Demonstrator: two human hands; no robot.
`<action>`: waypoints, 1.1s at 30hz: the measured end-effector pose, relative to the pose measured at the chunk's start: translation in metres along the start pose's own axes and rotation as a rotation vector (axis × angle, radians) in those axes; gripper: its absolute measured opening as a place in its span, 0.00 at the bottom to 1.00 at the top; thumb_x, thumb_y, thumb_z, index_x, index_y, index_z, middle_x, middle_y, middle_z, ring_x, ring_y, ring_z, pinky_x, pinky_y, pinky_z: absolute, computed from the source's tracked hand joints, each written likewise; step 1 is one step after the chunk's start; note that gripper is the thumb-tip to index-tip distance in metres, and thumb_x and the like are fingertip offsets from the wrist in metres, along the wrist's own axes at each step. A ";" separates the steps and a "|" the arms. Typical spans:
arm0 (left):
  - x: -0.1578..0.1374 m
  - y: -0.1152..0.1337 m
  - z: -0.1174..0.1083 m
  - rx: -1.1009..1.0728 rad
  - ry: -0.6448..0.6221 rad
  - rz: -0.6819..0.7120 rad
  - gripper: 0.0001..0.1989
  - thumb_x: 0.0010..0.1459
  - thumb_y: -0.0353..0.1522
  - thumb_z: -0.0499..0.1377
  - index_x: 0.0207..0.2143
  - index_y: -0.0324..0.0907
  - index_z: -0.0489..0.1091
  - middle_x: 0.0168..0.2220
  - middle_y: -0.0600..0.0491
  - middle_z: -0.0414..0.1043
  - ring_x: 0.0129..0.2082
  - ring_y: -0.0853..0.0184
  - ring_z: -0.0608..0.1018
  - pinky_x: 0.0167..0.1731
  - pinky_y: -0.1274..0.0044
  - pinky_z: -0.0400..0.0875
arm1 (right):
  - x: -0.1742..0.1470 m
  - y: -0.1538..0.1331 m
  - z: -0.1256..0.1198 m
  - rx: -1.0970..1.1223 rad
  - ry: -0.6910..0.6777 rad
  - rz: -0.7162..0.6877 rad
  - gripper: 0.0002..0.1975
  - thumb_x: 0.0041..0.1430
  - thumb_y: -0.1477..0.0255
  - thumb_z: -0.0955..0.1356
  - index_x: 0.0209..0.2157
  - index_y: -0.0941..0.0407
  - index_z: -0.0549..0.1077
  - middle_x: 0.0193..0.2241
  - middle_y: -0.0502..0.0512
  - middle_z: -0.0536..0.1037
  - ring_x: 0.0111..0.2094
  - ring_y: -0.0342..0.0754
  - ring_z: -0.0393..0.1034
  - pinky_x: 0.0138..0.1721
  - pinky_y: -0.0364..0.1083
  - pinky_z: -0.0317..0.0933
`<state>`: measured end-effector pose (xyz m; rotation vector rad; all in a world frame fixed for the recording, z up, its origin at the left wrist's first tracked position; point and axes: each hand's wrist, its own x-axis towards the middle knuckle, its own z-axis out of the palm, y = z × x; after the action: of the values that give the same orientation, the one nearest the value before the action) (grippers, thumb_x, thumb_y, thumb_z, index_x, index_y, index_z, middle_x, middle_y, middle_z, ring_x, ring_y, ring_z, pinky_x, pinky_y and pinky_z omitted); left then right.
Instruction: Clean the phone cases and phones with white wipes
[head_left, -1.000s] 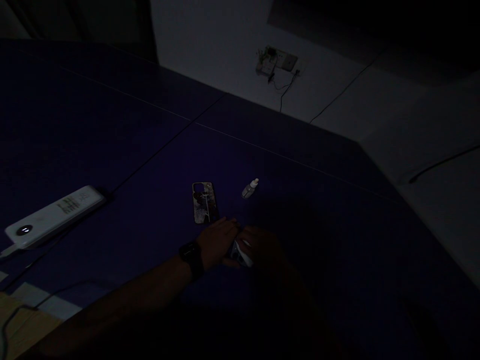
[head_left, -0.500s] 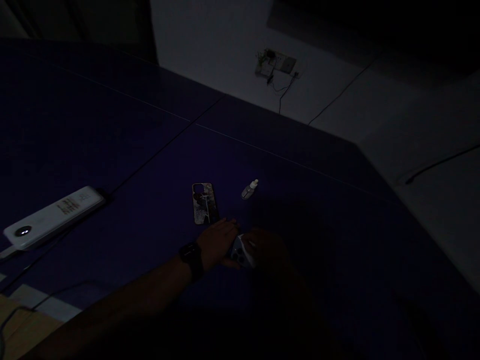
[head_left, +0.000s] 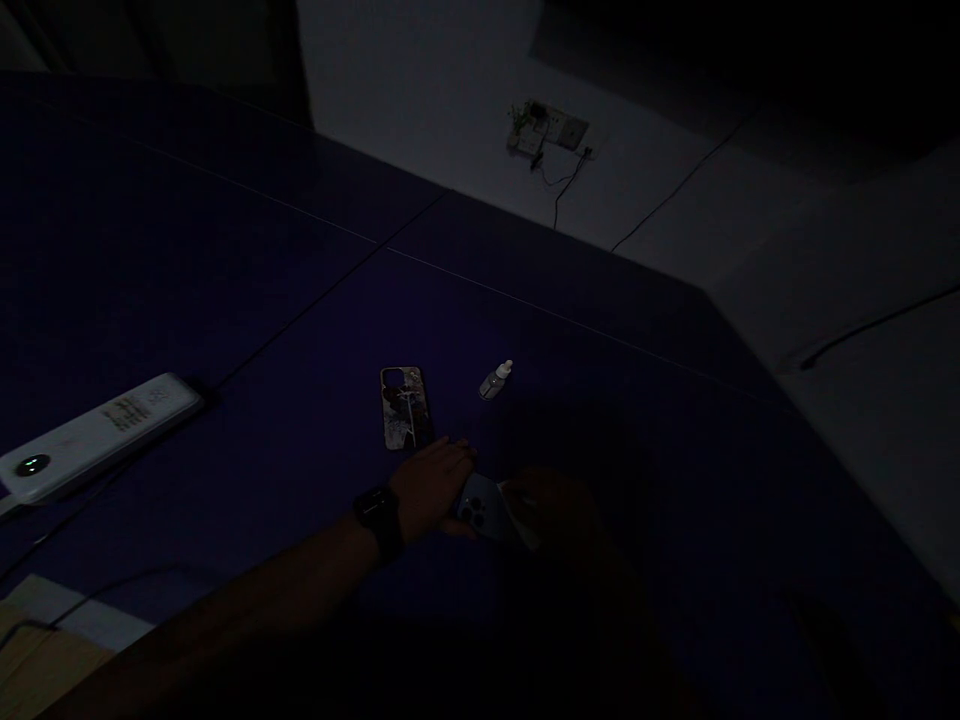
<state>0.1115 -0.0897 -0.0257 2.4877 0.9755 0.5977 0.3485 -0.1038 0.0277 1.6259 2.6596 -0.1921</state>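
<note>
A phone lies back side up on the dark blue surface, its round camera lenses near my left hand. That hand, with a black watch on the wrist, grips the phone's camera end, fingers along the far side and thumb on the near side. My right hand, deep in shadow, presses a thin white wipe against the phone's back; whether it is cloth or paper I cannot tell. Just beyond my left fingers lies a patterned phone case. A small dropper bottle with a white top lies farther off to the right.
At the left sits a white power bank with a lit round display and a cable. A dark cord crosses the surface. Wall sockets with plugs and cables are at the back. Pale sheets lie at the lower left.
My right hand and the white wipe have slid right along the phone, away from the camera lenses, so more of its back shows. My left hand keeps its hold.
</note>
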 end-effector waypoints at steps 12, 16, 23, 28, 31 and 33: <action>0.000 0.002 -0.005 0.025 -0.020 -0.007 0.53 0.38 0.50 0.76 0.61 0.38 0.59 0.61 0.35 0.68 0.65 0.48 0.67 0.66 0.57 0.55 | 0.006 -0.014 0.009 0.101 0.054 -0.035 0.10 0.66 0.73 0.65 0.38 0.53 0.80 0.37 0.53 0.81 0.37 0.45 0.74 0.39 0.42 0.62; -0.001 0.001 -0.005 0.005 -0.006 0.003 0.52 0.42 0.51 0.74 0.62 0.39 0.57 0.61 0.36 0.67 0.65 0.49 0.67 0.67 0.57 0.55 | -0.030 0.019 0.008 0.069 0.018 0.101 0.11 0.66 0.71 0.65 0.39 0.50 0.81 0.35 0.52 0.81 0.35 0.46 0.75 0.36 0.43 0.64; -0.001 -0.002 -0.001 -0.020 -0.002 0.012 0.49 0.44 0.54 0.71 0.62 0.40 0.58 0.62 0.37 0.67 0.65 0.49 0.67 0.66 0.57 0.54 | -0.064 0.047 0.013 0.106 0.061 0.108 0.14 0.68 0.72 0.62 0.41 0.50 0.80 0.39 0.54 0.82 0.39 0.47 0.76 0.40 0.44 0.67; 0.000 -0.001 -0.004 0.004 -0.026 0.007 0.50 0.43 0.53 0.72 0.61 0.40 0.59 0.62 0.36 0.67 0.65 0.49 0.67 0.66 0.57 0.54 | -0.017 0.009 0.010 0.055 0.077 -0.021 0.09 0.66 0.72 0.66 0.39 0.51 0.79 0.38 0.53 0.81 0.39 0.45 0.75 0.40 0.42 0.63; -0.001 0.000 -0.006 0.026 -0.033 0.001 0.50 0.42 0.52 0.73 0.62 0.39 0.58 0.61 0.36 0.68 0.65 0.49 0.67 0.66 0.57 0.55 | 0.015 -0.018 0.006 0.019 0.080 -0.069 0.08 0.66 0.72 0.66 0.35 0.53 0.79 0.35 0.52 0.81 0.37 0.45 0.74 0.38 0.42 0.61; -0.001 0.000 -0.007 0.035 -0.028 0.010 0.49 0.45 0.51 0.72 0.63 0.39 0.57 0.61 0.36 0.67 0.65 0.49 0.67 0.66 0.57 0.55 | 0.027 -0.031 0.004 0.001 0.064 -0.115 0.09 0.67 0.72 0.66 0.34 0.54 0.78 0.35 0.53 0.80 0.38 0.45 0.74 0.38 0.42 0.61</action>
<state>0.1073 -0.0894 -0.0204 2.5264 0.9715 0.5519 0.3087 -0.0939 0.0242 1.5051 2.8038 -0.1453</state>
